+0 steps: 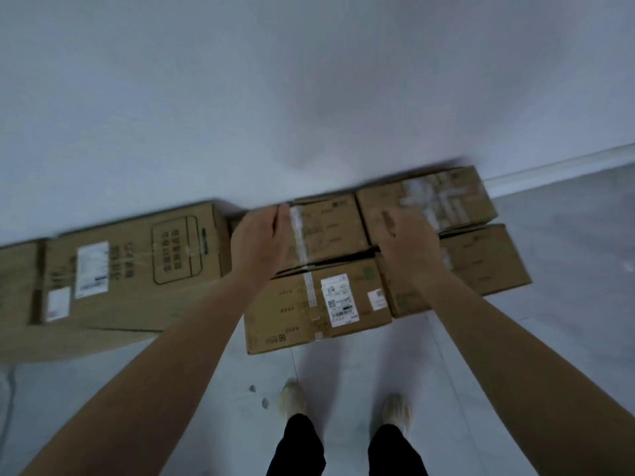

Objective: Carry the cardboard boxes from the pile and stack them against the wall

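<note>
two hands are touching the taped box sitting atop the stack against the wall: i'm seeing left hand pressing straight fingers along its left edge, right hand lying on its right edge, blurred, grip i cannot tell.

I see a grey tiled floor, with two small dark spots just left of the left shoe. Both shoes are pale, below black trousers. White skirting runs far right.
</note>
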The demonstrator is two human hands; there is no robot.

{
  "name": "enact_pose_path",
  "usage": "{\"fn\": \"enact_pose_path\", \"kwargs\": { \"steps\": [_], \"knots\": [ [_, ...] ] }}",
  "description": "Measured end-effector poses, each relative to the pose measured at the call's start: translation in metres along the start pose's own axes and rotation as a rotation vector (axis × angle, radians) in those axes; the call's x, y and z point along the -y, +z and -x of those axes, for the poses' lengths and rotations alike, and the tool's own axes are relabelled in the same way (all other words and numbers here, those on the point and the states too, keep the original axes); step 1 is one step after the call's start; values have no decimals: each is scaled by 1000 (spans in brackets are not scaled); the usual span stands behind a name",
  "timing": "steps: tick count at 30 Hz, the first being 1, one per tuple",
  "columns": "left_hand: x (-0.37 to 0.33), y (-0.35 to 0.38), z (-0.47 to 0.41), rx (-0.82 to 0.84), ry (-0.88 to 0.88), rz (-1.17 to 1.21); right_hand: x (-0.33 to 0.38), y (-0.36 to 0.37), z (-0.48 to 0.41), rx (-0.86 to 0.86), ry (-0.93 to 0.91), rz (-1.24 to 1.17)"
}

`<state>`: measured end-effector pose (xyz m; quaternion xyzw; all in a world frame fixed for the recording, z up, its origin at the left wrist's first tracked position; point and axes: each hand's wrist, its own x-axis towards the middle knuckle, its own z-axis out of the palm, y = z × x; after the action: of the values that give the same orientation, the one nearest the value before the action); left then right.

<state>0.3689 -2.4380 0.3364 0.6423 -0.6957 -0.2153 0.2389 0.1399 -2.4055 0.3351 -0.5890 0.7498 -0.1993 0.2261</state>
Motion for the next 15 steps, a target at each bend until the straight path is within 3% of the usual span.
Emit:
{"fn": "enact_pose_path", "kwargs": {
  "steps": [9,15],
  "knots": [
    [-257,-235,-41,-388,305,68,140,-304,24,-611,-227,-35],
    [-345,-275,-16,-412,627,188,153,-391,114,-897,-237,181]
  ]
}}
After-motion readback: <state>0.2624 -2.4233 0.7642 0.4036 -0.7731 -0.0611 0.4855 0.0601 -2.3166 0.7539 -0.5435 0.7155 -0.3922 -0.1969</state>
